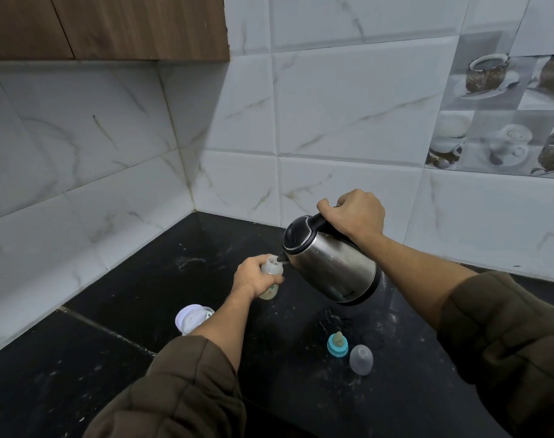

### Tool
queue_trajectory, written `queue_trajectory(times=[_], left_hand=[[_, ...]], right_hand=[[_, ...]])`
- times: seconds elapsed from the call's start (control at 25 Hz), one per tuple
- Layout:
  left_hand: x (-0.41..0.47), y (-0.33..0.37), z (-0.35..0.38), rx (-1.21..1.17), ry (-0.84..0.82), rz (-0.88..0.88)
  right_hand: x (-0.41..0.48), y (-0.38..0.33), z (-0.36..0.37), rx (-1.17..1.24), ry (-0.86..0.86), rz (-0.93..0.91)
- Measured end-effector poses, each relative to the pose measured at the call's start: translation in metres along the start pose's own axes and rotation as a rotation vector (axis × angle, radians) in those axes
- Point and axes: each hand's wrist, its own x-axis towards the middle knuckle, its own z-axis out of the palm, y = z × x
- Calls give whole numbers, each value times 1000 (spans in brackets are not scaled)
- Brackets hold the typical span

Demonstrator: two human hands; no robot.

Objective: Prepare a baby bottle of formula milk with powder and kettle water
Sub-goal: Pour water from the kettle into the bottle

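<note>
A small clear baby bottle (271, 267) stands on the black counter (143, 298), its mouth uncapped. My left hand (253, 277) is wrapped around its middle. A steel kettle (331, 263) with a black lid and handle is tilted left, its spout at the bottle's mouth. My right hand (358, 213) grips the kettle's handle from above. The blue teat ring (337, 343) and the clear dome cap (361, 359) lie on the counter below the kettle. A clear jar with a white lid (192, 318) sits beside my left forearm, partly hidden by it.
White marble tiles cover both walls, which meet in a corner behind the counter. A wooden cabinet (111, 26) hangs at the upper left. A seam in the counter runs diagonally at the lower left.
</note>
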Motion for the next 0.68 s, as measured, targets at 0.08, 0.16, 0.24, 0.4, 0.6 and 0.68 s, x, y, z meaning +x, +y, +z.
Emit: queue_trajectory(times=[0.08,0.16,0.24,0.4,0.6,0.68], left_hand=[[1,-1,0,-1,1,5],[0,-1,1,-2,-4,4],[0,-1,0,-1,-1,7],[-1,-2,1,5,-6,6],[-1,-4,2,18,-13,2],[-2,-4,2,9,-14,-2]], right_hand=[[0,0,0,1,4,-2],[0,0,0,2,6,-6],[0,0,0,-5,4,-6],[-2,1,0,-6,1,2],[-4,4,3,-3,-4,2],[-4,4,3,0,-2,0]])
